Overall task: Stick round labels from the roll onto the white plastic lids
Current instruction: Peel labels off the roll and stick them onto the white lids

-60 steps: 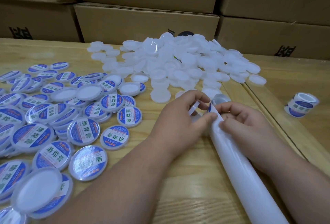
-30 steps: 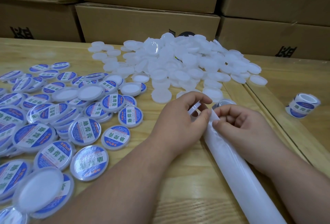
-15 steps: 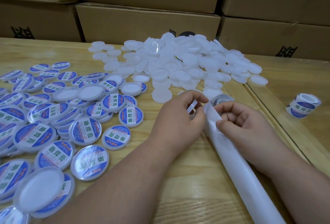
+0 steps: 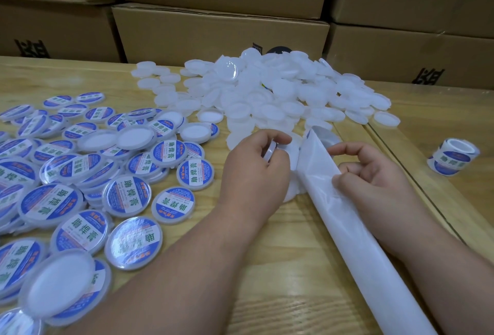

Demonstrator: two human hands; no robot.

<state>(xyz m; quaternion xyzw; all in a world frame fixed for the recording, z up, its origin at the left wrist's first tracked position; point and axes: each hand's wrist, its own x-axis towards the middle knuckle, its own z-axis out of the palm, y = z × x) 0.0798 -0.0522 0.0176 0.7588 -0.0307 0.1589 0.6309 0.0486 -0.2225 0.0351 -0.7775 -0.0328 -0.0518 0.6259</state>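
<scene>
My left hand (image 4: 254,171) grips a bare white lid (image 4: 270,151) edge-on between thumb and fingers. My right hand (image 4: 374,174) pinches the long white backing strip (image 4: 355,241) near its far end, thumb on top. The strip runs from the lower right corner up to the hands. At its far tip a round label (image 4: 324,137) is partly peeled and curls away from the backing. A heap of bare white lids (image 4: 280,94) lies just beyond the hands. Labelled lids (image 4: 80,179) with blue and white stickers cover the table's left side.
A small roll of labels (image 4: 451,159) stands on the right part of the table, beyond a seam in the wood (image 4: 401,169). Stacked cardboard boxes (image 4: 219,30) wall off the far edge. Bare wood (image 4: 280,281) shows between my forearms.
My hands have drawn apart. The left hand has shifted left with the lid, and the strip's far end has lifted, with the label at its tip peeling away from the backing.
</scene>
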